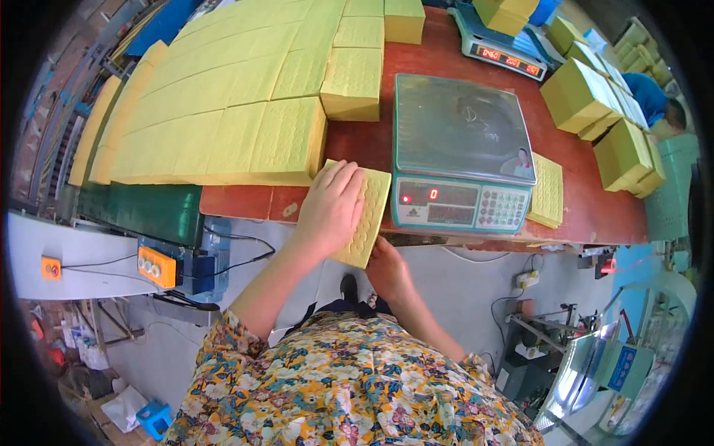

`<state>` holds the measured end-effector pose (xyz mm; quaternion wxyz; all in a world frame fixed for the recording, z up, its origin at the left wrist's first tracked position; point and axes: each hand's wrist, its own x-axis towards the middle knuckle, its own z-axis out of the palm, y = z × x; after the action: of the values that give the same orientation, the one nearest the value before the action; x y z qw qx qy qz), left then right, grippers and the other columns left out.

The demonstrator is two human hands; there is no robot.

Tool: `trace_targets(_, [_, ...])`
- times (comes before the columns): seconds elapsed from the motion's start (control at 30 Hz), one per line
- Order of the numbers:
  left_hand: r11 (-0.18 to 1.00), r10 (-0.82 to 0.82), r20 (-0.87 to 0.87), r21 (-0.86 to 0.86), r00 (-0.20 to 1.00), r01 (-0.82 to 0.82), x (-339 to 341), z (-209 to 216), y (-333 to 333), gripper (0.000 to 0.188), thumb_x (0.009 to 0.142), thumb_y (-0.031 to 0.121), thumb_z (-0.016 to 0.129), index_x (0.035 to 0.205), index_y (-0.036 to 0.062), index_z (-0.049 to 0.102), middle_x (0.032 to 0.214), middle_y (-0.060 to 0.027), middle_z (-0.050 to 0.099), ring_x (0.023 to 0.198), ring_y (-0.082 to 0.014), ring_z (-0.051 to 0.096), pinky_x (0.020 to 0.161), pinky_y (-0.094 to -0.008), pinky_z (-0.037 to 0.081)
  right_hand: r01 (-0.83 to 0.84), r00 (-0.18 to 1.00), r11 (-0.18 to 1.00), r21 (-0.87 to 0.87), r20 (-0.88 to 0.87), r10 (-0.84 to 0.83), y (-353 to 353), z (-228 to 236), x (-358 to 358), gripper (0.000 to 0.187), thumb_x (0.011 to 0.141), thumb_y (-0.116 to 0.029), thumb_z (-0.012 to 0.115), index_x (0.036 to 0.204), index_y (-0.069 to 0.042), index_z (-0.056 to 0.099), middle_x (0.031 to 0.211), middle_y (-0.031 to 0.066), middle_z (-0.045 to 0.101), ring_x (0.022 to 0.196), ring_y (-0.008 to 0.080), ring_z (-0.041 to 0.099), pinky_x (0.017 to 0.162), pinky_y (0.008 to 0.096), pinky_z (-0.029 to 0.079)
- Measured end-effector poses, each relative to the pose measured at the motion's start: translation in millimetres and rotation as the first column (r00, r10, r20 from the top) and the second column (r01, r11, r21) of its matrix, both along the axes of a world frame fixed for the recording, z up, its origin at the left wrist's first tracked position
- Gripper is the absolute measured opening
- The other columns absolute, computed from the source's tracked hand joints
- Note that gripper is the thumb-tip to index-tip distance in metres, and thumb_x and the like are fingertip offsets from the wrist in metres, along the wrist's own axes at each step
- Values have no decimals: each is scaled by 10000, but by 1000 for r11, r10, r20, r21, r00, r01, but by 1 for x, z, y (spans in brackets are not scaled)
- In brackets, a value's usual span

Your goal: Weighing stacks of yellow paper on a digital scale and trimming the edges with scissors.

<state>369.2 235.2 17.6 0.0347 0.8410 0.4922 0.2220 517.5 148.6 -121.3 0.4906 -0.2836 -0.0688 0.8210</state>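
Observation:
Just over the table's near edge, a small stack of yellow embossed paper sheets is held in both hands, to the left of the digital scale. My left hand lies across its top left side, fingers bent and gripping it. At the lower right edge of that stack is my right hand, its fingers closed on the edge and partly hidden behind it. The digital scale has a grey metal pan and a lit red display. Another thin yellow paper stack sits against the scale's right side.
Large rows of yellow paper blocks fill the left of the red table. A second scale stands at the back, with paper blocks on it. More paper blocks line the right. A person in blue is beyond them. Orange switch box, left.

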Motion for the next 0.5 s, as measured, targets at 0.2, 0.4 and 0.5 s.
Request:
trace_targets(0.2, [963,258,137,-122,956,-242,-31,-3,-50,458,900,108,596,1335,-10,514,1378,-245,490,1278,-402,471,1076,-448,395,50,990,992,114,125,-64,-15,40,-19,479,1042,-330,383,1361,8,498,1324,90,585,1205,187,544,1031,356,404])
trace_targets(0.4, [890,353,843,-436,407,133,-58,-9,-69,441,919,168,618,1308,-13,519,1347,-253,519,1209,-388,539,1021,-442,451,-104,724,846,524,622,-297,-22,118,15,449,1016,-294,517,1344,12,539,1420,170,488,1335,268,451,1100,387,342])
trace_targets(0.5, [834,388,889,-451,244,317,-34,-5,-54,416,950,208,590,1304,-3,530,1308,-210,566,1192,-314,569,991,-392,473,-181,596,629,756,593,-541,1,157,32,416,983,-259,566,1334,-37,579,1495,220,391,1393,340,378,1140,439,292])
